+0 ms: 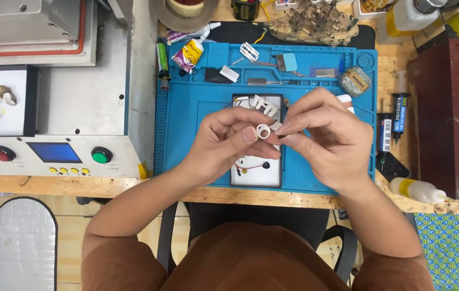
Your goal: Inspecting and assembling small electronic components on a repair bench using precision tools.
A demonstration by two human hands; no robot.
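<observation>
Left hand (229,141): closed on a small white plastic ring (263,131), pinched between thumb and fingertips.
Right hand (324,137): thumb and forefinger pinch what looks like a thin white piece at the ring's right edge; the piece is largely hidden, so I cannot tell its shape.
Ring position: held in the air above the dark rectangular panel (256,175), apart from it.
Underneath: blue silicone work mat (186,124) on the wooden desk (51,185).
Nearby: white ribbed plastic part (265,105) just behind the hands; small glue tube with yellow label (189,54) at the mat's far left.
Doing it well: judged from the grip, keep the ring's opening facing up and steady, and let only the right fingertips move.
</observation>
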